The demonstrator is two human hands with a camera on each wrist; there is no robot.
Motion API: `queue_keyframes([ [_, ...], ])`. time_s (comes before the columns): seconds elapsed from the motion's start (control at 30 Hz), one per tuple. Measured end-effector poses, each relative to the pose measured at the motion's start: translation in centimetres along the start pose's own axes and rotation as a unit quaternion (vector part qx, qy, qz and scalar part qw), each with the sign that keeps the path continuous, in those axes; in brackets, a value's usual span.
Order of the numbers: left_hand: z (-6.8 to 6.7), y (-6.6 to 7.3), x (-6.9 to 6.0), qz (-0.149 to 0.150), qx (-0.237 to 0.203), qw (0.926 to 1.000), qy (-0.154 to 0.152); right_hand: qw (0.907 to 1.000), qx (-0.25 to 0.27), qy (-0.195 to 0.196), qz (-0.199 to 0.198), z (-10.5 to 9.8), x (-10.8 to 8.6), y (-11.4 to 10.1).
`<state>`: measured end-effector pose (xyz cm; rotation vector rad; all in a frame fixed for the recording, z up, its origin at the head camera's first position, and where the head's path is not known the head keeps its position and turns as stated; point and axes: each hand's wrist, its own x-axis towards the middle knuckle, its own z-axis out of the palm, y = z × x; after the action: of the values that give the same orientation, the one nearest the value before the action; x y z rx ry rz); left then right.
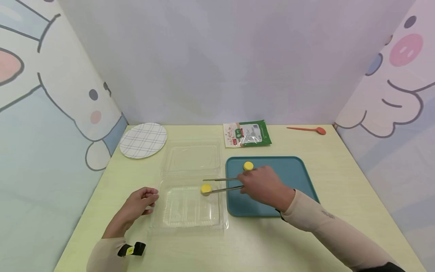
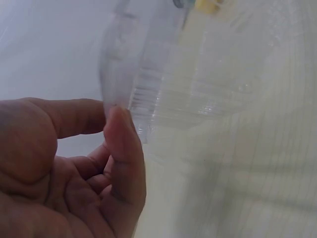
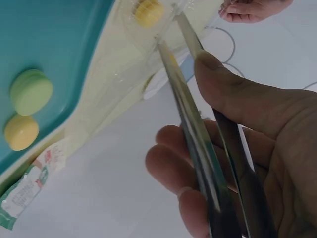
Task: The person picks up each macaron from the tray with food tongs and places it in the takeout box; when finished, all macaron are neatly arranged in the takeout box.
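Note:
My right hand [image 1: 265,187] grips metal tongs [image 1: 225,189], whose arms stand apart over the right side of a clear plastic container [image 1: 154,223]. A yellow macaron [image 1: 205,188] sits in the container beside the lower tong tip; in the right wrist view it appears apart from both tips. At the container's left edge, my left hand [image 1: 137,206] pinches the thin plastic wall between thumb and finger, as the left wrist view shows. On the blue tray [image 1: 285,162] lie another yellow macaron [image 1: 248,166] and a green macaron [image 3: 31,92], the green one hidden behind my right hand in the head view.
The container's lid [image 1: 193,156] lies folded back behind its base. A checked round plate [image 1: 143,140] is at the back left. At the back lie a green and white packet [image 1: 247,134] and, farther right, a red spoon [image 1: 307,129]. Walls border the table.

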<state>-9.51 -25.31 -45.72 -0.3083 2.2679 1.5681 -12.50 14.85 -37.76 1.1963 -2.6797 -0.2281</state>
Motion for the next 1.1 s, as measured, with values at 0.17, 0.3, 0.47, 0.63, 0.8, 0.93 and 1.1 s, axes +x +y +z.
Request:
queue_keyframes([
  [0.17,0.1,0.0,0.1,0.001,0.003,1.0000,0.001,0.9977,0.055,0.001,0.039,0.7,-1.0,0.4],
  [0.3,0.3,-0.1,0.0,-0.003,0.001,1.0000,0.005,0.9932,0.098,0.011,0.061,1.3,-2.0,0.7],
  [0.47,0.5,-0.2,0.1,-0.010,-0.006,0.9999,0.010,0.9897,0.113,0.037,0.079,2.1,-3.2,1.1],
  [0.63,0.6,-0.2,0.2,-0.009,-0.009,0.9999,0.010,0.9841,0.127,0.064,0.106,2.8,-4.6,1.6],
  [0.8,0.6,-0.2,0.3,-0.010,-0.006,0.9999,0.010,0.9726,0.162,0.056,0.157,3.4,-6.4,1.9],
  [0.93,0.6,-0.1,0.3,-0.012,0.001,0.9999,0.011,0.9574,0.200,0.042,0.204,3.9,-7.9,2.1],
  [1.1,0.3,0.4,0.5,-0.007,0.006,0.9998,0.017,0.9474,0.200,0.050,0.245,4.1,-9.6,2.7],
])
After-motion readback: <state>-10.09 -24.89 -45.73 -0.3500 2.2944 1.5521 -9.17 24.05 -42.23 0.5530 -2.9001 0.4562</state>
